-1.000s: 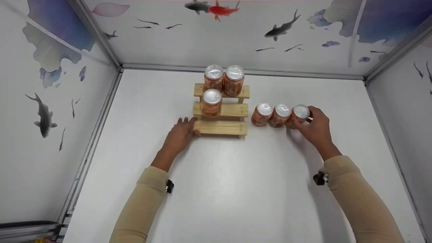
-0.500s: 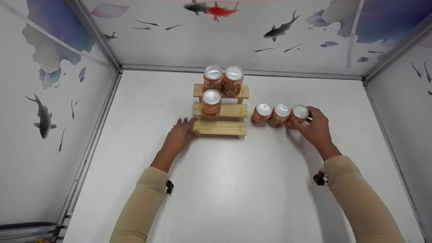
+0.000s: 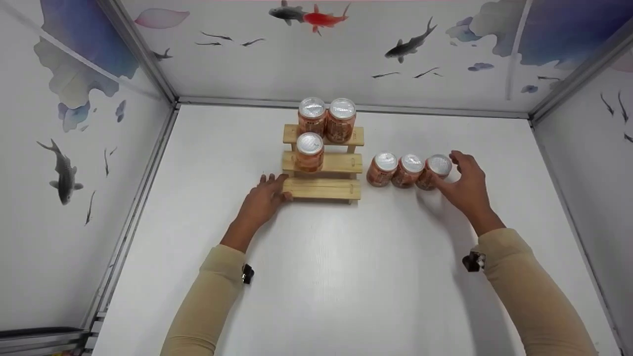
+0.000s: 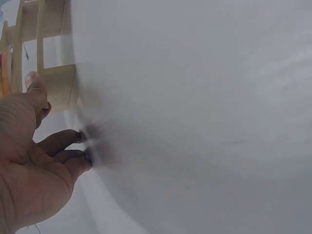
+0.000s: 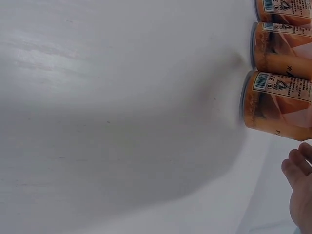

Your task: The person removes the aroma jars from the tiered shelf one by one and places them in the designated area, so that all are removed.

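In the head view, my left hand [image 3: 259, 200] holds the left end of a three-step wooden rack [image 3: 324, 188], thumb at the front of its lowest step. The left wrist view shows the thumb and a finger at the step's end [image 4: 59, 87], the other fingers reaching down by the tabletop. My right hand [image 3: 465, 185] is spread beside the rightmost of three orange cans with silver lids, this can [image 3: 435, 170] standing upright. In the right wrist view its visible fingers [image 5: 295, 168] are apart from the can [image 5: 278, 105]; the thumb is out of sight there.
Two cans [image 3: 326, 118] stand on the rack's top step and one can [image 3: 309, 152] on the left of its middle step. The other two cans [image 3: 395, 169] stand between the rack and the rightmost can. Walls with painted fish [image 3: 410, 47] enclose the white table [image 3: 336, 277].
My right hand's fingers have opened and drawn slightly right, away from the rightmost can, which stays in the row. The left hand keeps its place at the rack.
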`<state>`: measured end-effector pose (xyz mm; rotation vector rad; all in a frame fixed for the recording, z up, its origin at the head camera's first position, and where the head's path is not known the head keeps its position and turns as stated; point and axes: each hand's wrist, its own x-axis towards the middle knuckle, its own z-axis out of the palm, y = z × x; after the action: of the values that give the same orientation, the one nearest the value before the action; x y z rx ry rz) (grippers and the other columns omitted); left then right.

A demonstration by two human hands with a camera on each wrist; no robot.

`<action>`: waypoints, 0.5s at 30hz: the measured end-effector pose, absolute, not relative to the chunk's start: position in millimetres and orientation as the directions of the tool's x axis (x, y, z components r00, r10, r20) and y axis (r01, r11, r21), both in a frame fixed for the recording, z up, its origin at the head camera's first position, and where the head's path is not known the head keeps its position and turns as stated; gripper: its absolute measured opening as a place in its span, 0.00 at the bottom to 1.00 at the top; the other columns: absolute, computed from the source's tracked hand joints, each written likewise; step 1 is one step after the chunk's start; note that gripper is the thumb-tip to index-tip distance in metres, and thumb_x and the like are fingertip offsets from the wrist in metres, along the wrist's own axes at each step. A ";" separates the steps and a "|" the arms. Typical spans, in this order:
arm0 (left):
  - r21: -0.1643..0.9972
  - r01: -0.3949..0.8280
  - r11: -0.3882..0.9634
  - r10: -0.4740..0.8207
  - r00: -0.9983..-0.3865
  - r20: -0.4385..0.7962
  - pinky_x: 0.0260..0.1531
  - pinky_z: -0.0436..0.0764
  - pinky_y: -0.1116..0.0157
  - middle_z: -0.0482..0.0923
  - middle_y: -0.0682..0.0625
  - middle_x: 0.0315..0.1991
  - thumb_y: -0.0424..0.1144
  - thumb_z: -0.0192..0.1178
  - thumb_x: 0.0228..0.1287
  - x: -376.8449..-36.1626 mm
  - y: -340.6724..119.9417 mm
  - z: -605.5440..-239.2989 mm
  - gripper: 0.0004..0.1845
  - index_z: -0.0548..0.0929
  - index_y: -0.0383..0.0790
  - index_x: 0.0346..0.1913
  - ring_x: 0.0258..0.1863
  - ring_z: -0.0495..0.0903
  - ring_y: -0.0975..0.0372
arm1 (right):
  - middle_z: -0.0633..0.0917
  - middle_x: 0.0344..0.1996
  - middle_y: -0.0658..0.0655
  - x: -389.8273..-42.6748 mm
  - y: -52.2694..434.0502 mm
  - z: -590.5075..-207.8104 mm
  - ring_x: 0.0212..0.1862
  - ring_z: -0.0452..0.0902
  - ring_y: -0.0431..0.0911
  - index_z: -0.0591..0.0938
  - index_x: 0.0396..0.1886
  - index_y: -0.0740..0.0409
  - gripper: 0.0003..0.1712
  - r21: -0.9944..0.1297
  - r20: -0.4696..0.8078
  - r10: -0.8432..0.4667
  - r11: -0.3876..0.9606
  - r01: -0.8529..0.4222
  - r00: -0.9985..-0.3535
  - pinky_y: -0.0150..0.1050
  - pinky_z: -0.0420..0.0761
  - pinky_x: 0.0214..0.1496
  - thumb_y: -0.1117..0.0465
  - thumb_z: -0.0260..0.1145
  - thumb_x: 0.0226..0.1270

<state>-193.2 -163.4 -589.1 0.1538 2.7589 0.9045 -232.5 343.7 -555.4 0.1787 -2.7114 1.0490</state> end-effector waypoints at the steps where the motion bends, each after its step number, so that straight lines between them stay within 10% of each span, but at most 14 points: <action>1: 0.597 0.021 0.802 0.170 -0.966 -0.194 0.84 0.60 0.32 0.59 0.30 0.85 0.62 0.56 0.81 -193.3 -163.4 -588.4 0.39 0.69 0.48 0.86 0.88 0.53 0.34 | 0.79 0.68 0.74 -232.8 343.2 -553.7 0.71 0.77 0.70 0.74 0.76 0.72 0.42 -0.641 0.267 -0.030 0.741 -0.201 -0.963 0.70 0.76 0.74 0.59 0.81 0.70; 15: 0.583 0.015 0.812 0.176 -0.959 -0.221 0.84 0.61 0.33 0.59 0.32 0.86 0.64 0.54 0.82 -195.0 -163.7 -586.1 0.40 0.67 0.47 0.87 0.89 0.54 0.36 | 0.80 0.70 0.71 -237.9 303.6 -528.2 0.74 0.77 0.68 0.76 0.76 0.67 0.40 -0.611 0.377 -0.078 0.728 -0.310 -0.923 0.70 0.75 0.77 0.55 0.80 0.72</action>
<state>-195.0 -163.7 -586.1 0.1464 2.7332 0.8765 -237.9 303.6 -528.2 0.3020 -2.6067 1.0054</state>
